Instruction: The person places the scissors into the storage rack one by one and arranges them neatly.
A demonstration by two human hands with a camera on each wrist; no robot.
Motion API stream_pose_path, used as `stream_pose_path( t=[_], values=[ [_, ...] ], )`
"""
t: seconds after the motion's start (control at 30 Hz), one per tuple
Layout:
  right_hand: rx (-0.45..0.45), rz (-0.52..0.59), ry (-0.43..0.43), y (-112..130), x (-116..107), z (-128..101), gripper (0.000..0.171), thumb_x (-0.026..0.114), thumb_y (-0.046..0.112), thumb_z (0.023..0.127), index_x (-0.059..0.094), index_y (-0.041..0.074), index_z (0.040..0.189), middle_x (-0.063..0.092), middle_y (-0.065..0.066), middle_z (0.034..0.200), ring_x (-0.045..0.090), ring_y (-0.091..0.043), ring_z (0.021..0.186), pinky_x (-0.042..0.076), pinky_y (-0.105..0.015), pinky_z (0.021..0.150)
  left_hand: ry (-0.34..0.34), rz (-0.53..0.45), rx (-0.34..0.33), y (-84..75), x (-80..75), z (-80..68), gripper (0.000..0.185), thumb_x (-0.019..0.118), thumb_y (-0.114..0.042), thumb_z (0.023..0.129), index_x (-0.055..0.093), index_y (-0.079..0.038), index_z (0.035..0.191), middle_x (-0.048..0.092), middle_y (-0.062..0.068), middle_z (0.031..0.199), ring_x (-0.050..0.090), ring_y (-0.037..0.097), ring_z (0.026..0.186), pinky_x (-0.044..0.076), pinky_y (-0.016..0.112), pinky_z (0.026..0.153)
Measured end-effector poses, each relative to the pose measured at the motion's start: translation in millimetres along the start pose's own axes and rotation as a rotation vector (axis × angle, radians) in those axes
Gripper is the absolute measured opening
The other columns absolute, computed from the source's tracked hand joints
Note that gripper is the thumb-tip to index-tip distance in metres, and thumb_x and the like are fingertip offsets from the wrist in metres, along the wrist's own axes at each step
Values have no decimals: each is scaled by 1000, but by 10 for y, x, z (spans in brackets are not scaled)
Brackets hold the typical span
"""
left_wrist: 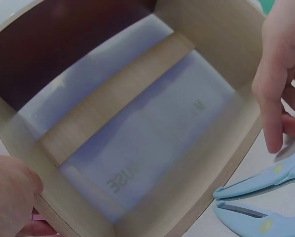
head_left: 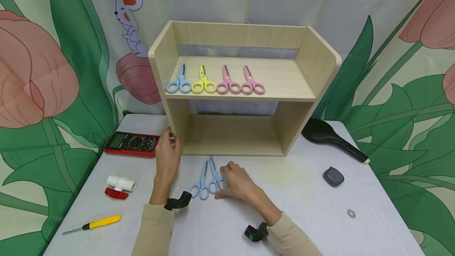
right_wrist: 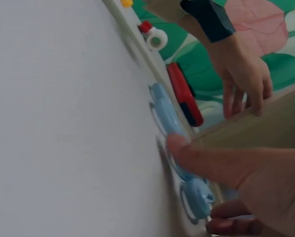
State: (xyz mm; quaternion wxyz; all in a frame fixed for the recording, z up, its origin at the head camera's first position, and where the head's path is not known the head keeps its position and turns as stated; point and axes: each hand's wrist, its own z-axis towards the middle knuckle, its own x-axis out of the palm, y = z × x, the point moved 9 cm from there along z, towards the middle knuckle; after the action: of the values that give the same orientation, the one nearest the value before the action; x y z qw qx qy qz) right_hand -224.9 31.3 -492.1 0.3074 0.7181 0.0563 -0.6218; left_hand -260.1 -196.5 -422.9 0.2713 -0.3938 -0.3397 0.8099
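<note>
My left hand (head_left: 168, 154) grips the front edge of the left side panel of a pale wooden shelf (head_left: 231, 127), its thumb at the edge and fingers on the outer side. On the table in front of the shelf lie two light-blue scissors side by side, the left scissors (head_left: 203, 175) and the right scissors (head_left: 214, 171), blades toward the shelf. Beside the right pair is my right hand (head_left: 239, 181), thumb and fingers spread apart and loosely bent. The right wrist view has its thumb (right_wrist: 206, 158) overlapping the blue scissors (right_wrist: 197, 200).
On the upper board lie blue scissors (head_left: 182, 76), yellow scissors (head_left: 203, 78), pink scissors (head_left: 226, 78) and another pink pair (head_left: 249, 78). Left are a multimeter (head_left: 131, 144), white valve (head_left: 121, 183) and screwdriver (head_left: 103, 222); right, a black ladle (head_left: 321, 131), grey case (head_left: 333, 177) and washer (head_left: 351, 213).
</note>
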Motion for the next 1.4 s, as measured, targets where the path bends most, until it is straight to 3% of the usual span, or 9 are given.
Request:
stream_pose_path(
  t=[0.17,0.33,0.53,0.73,0.97,1.2,1.4],
  values=[
    [-35,-50,-89,84,10,-10,82,81,65,70,67,4,124,58,-6,106,51,-16,88,46,-29,73,0,-5,-1,3,-1,-2,38,61,-13,99,53,2,133,62,26,121,70,40,96,62,52,79],
    [-20,-96,-108,95,26,3,73,81,60,73,69,4,118,59,-5,101,52,-15,81,47,-27,67,-5,-3,-1,1,2,-2,37,61,-13,99,53,2,132,63,26,119,70,39,96,62,51,78],
    [-2,-69,-105,70,-18,-6,64,82,53,73,71,3,112,61,-4,99,57,-13,80,56,-29,69,0,-4,5,-2,6,5,38,61,-14,99,53,2,132,62,26,120,70,39,96,62,51,78],
    [-9,-20,-147,76,-164,-15,58,79,49,70,70,8,110,60,-1,100,51,-9,77,49,-23,63,-8,-6,11,9,-2,-3,38,62,-14,99,54,2,132,63,26,120,69,39,95,62,51,78],
    [-109,37,-259,263,-613,-143,55,80,47,70,68,12,111,60,0,102,53,-8,79,47,-21,62,-9,-13,8,5,-4,-9,38,62,-13,98,54,2,132,62,26,120,70,39,95,62,51,78],
    [-302,24,-460,552,-1253,-370,54,84,41,69,66,12,111,58,1,102,58,-10,79,48,-17,60,-1,-7,-4,8,9,-15,39,61,-13,99,53,2,133,62,26,120,70,39,96,62,52,79],
    [-453,-8,-645,690,-1859,-525,55,86,37,66,65,5,106,59,-3,100,61,-16,88,58,-26,72,-14,-1,2,12,3,-12,37,62,-13,98,54,2,131,63,26,119,70,39,95,62,51,78]
  ],
)
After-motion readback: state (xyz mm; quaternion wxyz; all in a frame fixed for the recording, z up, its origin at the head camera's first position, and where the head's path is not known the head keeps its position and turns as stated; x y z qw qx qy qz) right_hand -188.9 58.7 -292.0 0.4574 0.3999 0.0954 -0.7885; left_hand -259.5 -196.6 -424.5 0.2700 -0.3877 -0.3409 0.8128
